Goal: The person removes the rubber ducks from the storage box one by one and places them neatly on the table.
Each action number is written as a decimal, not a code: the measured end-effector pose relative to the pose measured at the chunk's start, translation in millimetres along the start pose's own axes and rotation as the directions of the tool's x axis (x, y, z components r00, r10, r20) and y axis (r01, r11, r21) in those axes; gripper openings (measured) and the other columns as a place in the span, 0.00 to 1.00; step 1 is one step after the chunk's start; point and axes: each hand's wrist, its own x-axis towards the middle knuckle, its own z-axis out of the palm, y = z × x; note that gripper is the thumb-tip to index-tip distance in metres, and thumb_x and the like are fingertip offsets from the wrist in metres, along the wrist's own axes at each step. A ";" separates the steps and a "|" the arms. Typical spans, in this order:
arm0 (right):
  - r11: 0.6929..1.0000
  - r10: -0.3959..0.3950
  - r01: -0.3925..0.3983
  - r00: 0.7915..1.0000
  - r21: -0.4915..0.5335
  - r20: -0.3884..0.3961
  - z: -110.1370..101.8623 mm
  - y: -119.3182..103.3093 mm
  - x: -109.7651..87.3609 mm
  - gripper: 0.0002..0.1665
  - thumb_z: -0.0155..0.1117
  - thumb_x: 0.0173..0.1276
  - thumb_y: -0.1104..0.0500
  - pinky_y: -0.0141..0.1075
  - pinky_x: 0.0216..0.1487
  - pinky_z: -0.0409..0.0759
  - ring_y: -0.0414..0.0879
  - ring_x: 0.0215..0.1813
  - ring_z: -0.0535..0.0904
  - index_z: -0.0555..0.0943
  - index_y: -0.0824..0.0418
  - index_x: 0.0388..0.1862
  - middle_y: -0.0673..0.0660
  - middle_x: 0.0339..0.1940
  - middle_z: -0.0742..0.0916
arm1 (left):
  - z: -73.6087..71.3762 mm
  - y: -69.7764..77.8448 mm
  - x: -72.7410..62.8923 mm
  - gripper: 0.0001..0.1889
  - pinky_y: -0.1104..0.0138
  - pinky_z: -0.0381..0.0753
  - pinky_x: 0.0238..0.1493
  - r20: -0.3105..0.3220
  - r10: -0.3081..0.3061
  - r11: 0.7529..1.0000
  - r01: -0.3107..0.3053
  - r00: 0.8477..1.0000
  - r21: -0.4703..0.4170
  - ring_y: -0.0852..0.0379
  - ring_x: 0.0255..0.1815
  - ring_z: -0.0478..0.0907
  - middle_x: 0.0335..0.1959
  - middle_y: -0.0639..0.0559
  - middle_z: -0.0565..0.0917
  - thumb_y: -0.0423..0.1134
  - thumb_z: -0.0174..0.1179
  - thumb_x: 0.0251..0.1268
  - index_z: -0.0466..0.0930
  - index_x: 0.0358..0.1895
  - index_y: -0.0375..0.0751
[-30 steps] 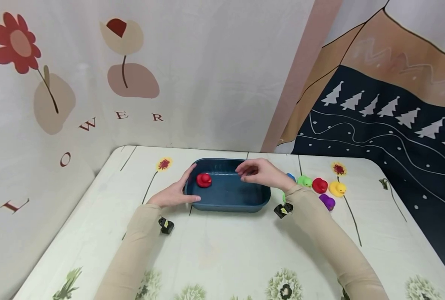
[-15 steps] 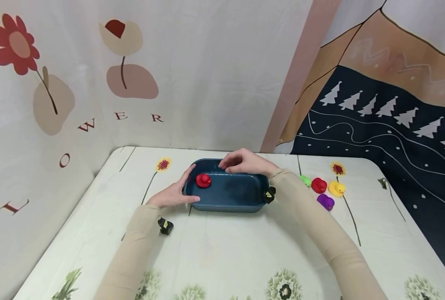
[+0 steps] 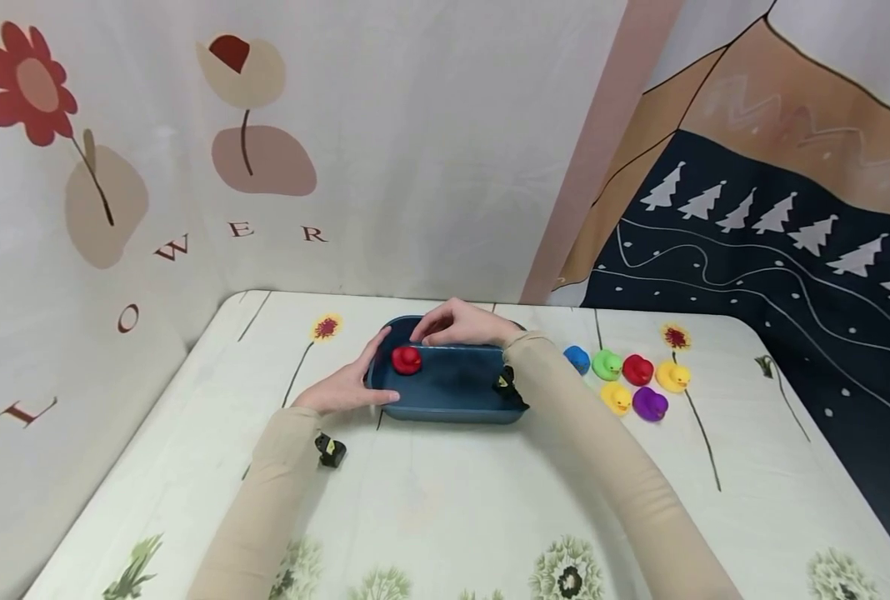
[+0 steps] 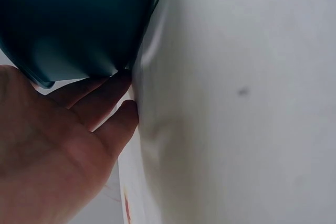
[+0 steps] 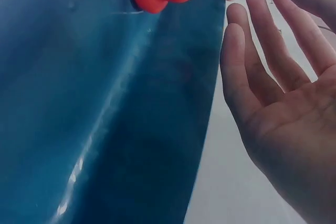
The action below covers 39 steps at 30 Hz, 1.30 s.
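A dark blue rectangular tub (image 3: 452,415) stands on the table, with a red rubber duck (image 3: 407,360) inside near its left end. My left hand (image 3: 346,388) is spread against that left end, thumb at the front rim. The left wrist view shows its fingers (image 4: 102,98) lying fairly straight against the outer wall. Over the tub's back rim hovers my right hand (image 3: 466,323), fingertips close behind the duck. In the right wrist view this hand holds nothing; its fingers (image 5: 273,40) are loosely extended beside the tub wall.
Right of the tub sit more rubber ducks: blue (image 3: 577,359), green (image 3: 607,365), red (image 3: 637,369), purple (image 3: 651,404) and two yellow, one the far-right yellow duck (image 3: 673,377). A patterned cloth covers the table (image 3: 430,500); printed curtains (image 3: 415,167) hang behind.
My right hand has moved left along the tub's back side toward the red duck. Its arm uncovers the blue duck and a yellow duck. My left hand and the tub stay put.
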 end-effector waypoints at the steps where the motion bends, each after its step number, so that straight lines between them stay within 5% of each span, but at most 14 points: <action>1: 1.000 0.000 0.000 1.000 0.003 0.002 1.3 0.6 2.2 0.13 0.59 0.69 0.67 0.37 0.51 0.79 0.58 0.48 0.80 0.82 0.71 0.50 0.60 0.47 0.85 | -0.2 0.5 -0.3 0.55 0.38 0.54 0.66 -0.001 -0.001 1.000 0.001 1.000 0.000 0.35 0.73 0.49 0.78 0.41 0.42 0.49 0.66 0.60 0.28 0.77 0.68; 14: 0.998 0.000 -0.002 1.000 0.068 0.032 19.4 13.1 23.4 0.16 0.61 0.68 0.68 0.36 0.54 0.77 0.47 0.49 0.80 0.79 0.74 0.54 0.66 0.52 0.83 | -0.9 -0.5 -0.3 0.55 0.38 0.54 0.66 0.007 0.020 1.000 -0.019 1.000 -0.001 0.36 0.73 0.50 0.78 0.42 0.42 0.48 0.66 0.61 0.28 0.77 0.67; 20: 0.992 0.096 -0.093 0.995 0.091 -0.025 25.3 25.1 23.5 0.19 0.62 0.68 0.65 0.34 0.58 0.73 0.44 0.54 0.78 0.79 0.68 0.57 0.59 0.55 0.83 | -1.4 -0.3 -1.3 0.55 0.39 0.55 0.66 0.005 0.032 0.999 -0.032 0.999 -0.011 0.35 0.73 0.51 0.77 0.40 0.44 0.48 0.66 0.61 0.29 0.77 0.66; 26: 0.982 0.174 -0.171 0.984 0.077 -0.026 32.5 34.1 22.4 0.20 0.62 0.68 0.63 0.35 0.56 0.73 0.46 0.54 0.74 0.80 0.62 0.59 0.54 0.54 0.82 | -1.5 3.8 -3.3 0.55 0.39 0.55 0.66 0.011 0.037 0.999 -0.037 0.999 -0.029 0.34 0.73 0.50 0.77 0.39 0.43 0.47 0.67 0.61 0.29 0.77 0.63; 39: 0.984 0.176 -0.175 0.984 0.044 -0.019 35.6 38.9 22.2 0.19 0.61 0.66 0.69 0.35 0.57 0.72 0.47 0.54 0.73 0.81 0.62 0.56 0.54 0.55 0.81 | -0.2 0.0 -2.2 0.55 0.39 0.56 0.65 -0.006 0.039 0.999 -0.039 0.999 -0.004 0.33 0.72 0.51 0.77 0.38 0.42 0.48 0.67 0.60 0.29 0.77 0.68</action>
